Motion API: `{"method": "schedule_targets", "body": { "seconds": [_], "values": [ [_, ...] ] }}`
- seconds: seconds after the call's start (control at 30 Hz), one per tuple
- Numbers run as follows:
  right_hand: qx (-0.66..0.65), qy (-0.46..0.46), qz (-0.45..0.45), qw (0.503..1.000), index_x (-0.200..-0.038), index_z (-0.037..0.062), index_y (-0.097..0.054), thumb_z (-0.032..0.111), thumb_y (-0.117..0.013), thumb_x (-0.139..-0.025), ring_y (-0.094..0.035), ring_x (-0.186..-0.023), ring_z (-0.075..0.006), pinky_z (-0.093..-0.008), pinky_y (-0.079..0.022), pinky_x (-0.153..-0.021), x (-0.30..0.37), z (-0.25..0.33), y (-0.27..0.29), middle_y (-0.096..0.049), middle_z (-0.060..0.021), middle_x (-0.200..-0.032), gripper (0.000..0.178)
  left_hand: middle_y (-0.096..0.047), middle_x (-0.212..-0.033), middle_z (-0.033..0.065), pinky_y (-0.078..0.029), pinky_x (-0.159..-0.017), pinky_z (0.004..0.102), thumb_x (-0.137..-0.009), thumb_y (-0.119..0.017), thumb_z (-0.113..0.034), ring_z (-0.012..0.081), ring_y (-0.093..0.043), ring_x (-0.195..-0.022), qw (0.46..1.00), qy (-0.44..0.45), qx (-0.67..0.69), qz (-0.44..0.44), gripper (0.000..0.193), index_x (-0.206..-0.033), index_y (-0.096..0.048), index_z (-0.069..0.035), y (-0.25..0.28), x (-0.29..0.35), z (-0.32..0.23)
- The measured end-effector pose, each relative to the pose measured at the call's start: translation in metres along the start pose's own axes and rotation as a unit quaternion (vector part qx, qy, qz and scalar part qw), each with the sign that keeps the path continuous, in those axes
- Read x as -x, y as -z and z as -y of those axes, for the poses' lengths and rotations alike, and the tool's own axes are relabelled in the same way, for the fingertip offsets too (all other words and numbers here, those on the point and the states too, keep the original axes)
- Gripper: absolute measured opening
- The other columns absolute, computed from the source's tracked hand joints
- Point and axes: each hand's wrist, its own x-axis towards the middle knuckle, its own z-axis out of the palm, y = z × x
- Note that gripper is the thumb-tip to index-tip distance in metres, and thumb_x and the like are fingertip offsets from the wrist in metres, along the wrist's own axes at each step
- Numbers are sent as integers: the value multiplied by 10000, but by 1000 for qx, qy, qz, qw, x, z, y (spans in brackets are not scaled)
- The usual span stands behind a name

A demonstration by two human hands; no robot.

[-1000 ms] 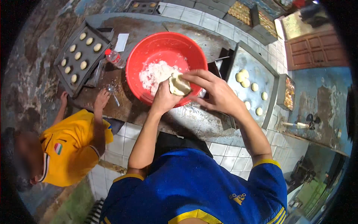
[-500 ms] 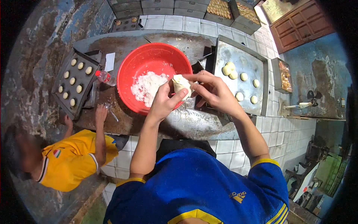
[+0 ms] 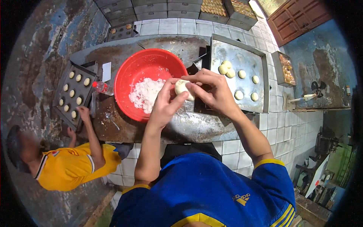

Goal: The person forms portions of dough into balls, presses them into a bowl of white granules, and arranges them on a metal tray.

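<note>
Between both my hands is a pale, rounded piece of dough [image 3: 183, 90], held above the table at the right rim of a red basin [image 3: 128, 64]. My left hand [image 3: 167, 99] cups the dough from the left, thumb along its lower side. With the fingers and thumb of my right hand [image 3: 209, 90] I pinch its top and right side. White crumbly filling [image 3: 145, 92] lies in the basin. To the right, a large metal tray [image 3: 247, 56] carries several round dough balls [image 3: 242, 74], a few of them touching in a cluster.
At left, a person in a yellow shirt [image 3: 72, 166] reaches a hand to a dark baking tray [image 3: 77, 98] of small dough balls. A plastic bottle [image 3: 103, 88] with a red cap, white paper [image 3: 106, 72] and a spoon [image 3: 114, 124] lie by the basin. Metal drawers [image 3: 151, 11] stand behind.
The dough in my hands has gone from a loose, folded shape to a rounder, more closed one. The co-worker's hand has moved from the table by the spoon up to the dark tray.
</note>
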Motion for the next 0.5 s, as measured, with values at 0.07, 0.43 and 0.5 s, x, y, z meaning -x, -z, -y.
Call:
{"method": "schedule_targets", "body": {
  "seconds": [0.07,0.43,0.5],
  "values": [
    [-46,-37,-14,998,-1162,28,-798,94,-749,-941,-727,-898,-183,-340,-590,-738,7,3,4,-704,-100,-917,236,-656,-1033,22,-474,-680,228,-1015,-695,-251,46,-580,-844,981,-52,-180,-57,284,-1201,-621,-50,-13,0,-10],
    [10,42,-9,999,-1330,31,-722,279,-844,-914,-719,-991,-251,-382,-600,-858,31,-36,24,-696,-109,-1052,499,-675,-1054,53,-531,-674,229,-1041,-611,-219,81,-642,-816,995,62,72,-6,313,-1303,-564,-55,-35,-19,-13],
    [-315,-113,-78,939,-1289,17,-746,241,-793,-981,-723,-953,-187,-334,-608,-815,35,-40,19,-714,-73,-990,384,-676,-1036,57,-546,-655,230,-1052,-625,-207,83,-655,-813,992,51,114,13,303,-1311,-554,-66,-50,-23,-21]
  ]
}}
